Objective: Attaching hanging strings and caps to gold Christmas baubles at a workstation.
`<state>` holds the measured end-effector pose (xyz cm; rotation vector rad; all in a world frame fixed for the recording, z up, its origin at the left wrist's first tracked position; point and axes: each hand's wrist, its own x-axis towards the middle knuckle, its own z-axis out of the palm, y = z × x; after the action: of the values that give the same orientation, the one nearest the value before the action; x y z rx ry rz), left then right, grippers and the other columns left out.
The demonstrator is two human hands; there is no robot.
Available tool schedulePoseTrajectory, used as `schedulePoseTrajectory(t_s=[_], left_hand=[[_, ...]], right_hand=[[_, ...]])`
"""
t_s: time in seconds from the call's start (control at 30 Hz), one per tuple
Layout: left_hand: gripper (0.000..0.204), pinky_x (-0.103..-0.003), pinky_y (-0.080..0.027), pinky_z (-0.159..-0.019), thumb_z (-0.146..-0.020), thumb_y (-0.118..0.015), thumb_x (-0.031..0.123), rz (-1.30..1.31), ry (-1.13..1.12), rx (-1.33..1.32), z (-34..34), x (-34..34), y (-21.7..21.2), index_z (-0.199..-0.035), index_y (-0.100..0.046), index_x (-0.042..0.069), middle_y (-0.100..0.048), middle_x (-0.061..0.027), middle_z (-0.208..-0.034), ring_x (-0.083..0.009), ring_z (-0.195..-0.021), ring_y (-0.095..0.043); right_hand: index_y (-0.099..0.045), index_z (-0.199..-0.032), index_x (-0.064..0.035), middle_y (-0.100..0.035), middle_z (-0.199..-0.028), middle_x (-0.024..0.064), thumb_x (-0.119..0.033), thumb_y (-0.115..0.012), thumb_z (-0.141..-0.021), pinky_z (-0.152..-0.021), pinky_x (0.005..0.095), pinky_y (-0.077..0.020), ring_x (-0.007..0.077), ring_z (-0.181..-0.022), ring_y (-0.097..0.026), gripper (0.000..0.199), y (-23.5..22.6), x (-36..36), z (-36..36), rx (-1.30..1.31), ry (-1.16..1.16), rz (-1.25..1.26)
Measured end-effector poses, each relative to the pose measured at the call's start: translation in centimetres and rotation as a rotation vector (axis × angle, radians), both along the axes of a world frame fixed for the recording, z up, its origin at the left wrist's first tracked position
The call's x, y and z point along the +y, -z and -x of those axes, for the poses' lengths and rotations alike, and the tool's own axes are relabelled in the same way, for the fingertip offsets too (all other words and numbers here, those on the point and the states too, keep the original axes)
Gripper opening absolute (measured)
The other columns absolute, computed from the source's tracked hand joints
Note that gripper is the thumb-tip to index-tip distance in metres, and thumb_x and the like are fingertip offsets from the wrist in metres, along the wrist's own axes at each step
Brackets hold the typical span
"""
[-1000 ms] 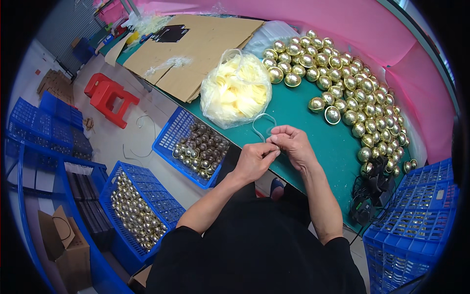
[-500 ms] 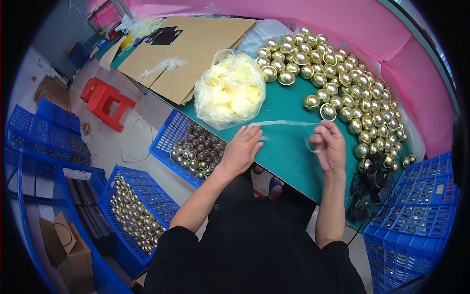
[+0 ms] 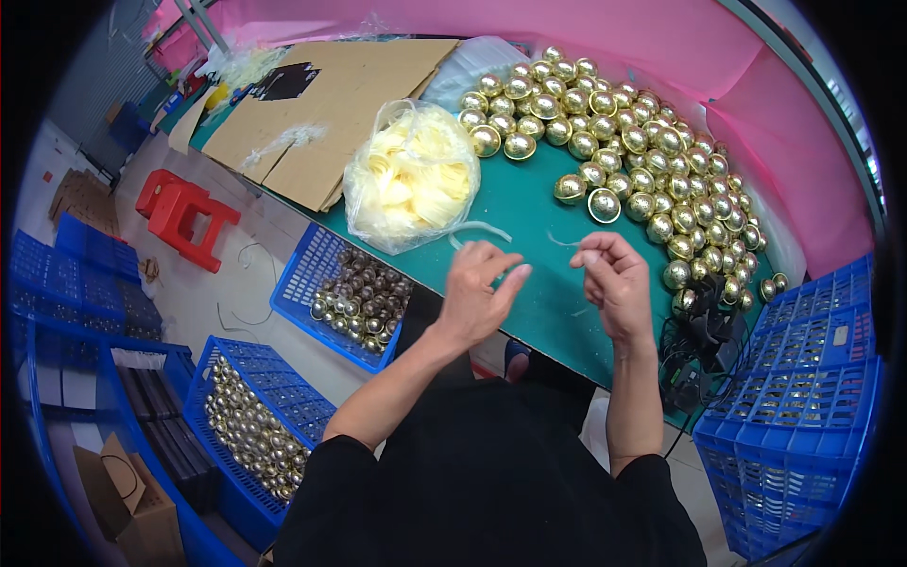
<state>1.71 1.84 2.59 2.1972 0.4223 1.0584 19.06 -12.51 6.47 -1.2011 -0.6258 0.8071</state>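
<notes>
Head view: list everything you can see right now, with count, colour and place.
gold balls: many, gold, heaped on table's far right
table: one, green, centre
plastic bag of ribbon: one, clear with pale yellow, table's left
ribbon strand: one, pale, at the hands
cardboard sheet: one, brown, far left of table
crates with balls: two, blue, floor left
empty crates: stacked, blue, right
stool: one, red, floor left
cardboard box: one, brown, lower left
left hand: pinching the strand
right hand: pinching its other end
</notes>
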Motion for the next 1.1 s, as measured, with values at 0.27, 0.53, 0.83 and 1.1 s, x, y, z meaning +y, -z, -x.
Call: schedulePoseTrajectory(t_s=[0.27, 0.53, 0.83, 1.1], left_hand=[[0.026, -0.024, -0.044, -0.067, -0.103, -0.069, 0.024, 1.321, 0.406, -0.123, -1.2, -1.8, 1.6, -0.091, -0.074, 0.001, -0.063, 0.0005, -0.076, -0.0064, -0.072, -0.054], [0.014, -0.022, -0.045, -0.067, -0.100, -0.072, 0.014, 1.144, 0.367, -0.096, -0.2, -1.8, 2.1, -0.097, -0.075, 0.001, -0.068, 0.0004, -0.081, -0.0055, -0.073, -0.056], [0.009, -0.022, -0.046, -0.067, -0.098, -0.071, 0.007, 0.911, 0.345, 0.097, 0.2, -3.4, 2.1, -0.096, -0.074, -0.002, -0.068, 0.0004, -0.084, -0.0056, -0.074, -0.058], [0.007, -0.023, -0.045, -0.061, -0.095, -0.073, 0.005, 0.701, 0.193, -0.094, -0.6, -2.7, 1.2, -0.094, -0.072, -0.003, -0.065, -0.0028, -0.081, -0.0065, -0.066, -0.056]], right_hand=[[-0.061, -0.108, -0.0039, -0.073, -0.090, 0.0052, -0.007, -0.068, -0.099, -0.049, 0.0181, -0.0326, 0.0005, -0.057, -0.045, 0.012, 1.5, -1.4, 3.9, -0.027, -0.161, 0.117], [-0.067, -0.117, 0.0036, -0.075, -0.093, 0.0088, -0.010, -0.071, -0.098, -0.067, 0.0229, -0.0508, 0.0072, -0.076, -0.063, 0.024, 3.7, -1.6, 3.9, -0.177, -0.003, 0.157], [-0.075, -0.101, 0.0032, -0.073, -0.087, 0.0040, -0.011, -0.073, -0.096, -0.073, 0.0256, -0.0524, 0.0086, -0.081, -0.064, 0.015, 3.5, 0.2, 4.3, -0.244, 0.055, 0.144], [-0.071, -0.097, 0.0032, -0.070, -0.083, 0.0036, -0.010, -0.069, -0.098, -0.068, 0.0256, -0.0498, 0.0073, -0.075, -0.061, 0.014, 3.9, -0.1, 4.2, -0.279, -0.033, 0.205]])
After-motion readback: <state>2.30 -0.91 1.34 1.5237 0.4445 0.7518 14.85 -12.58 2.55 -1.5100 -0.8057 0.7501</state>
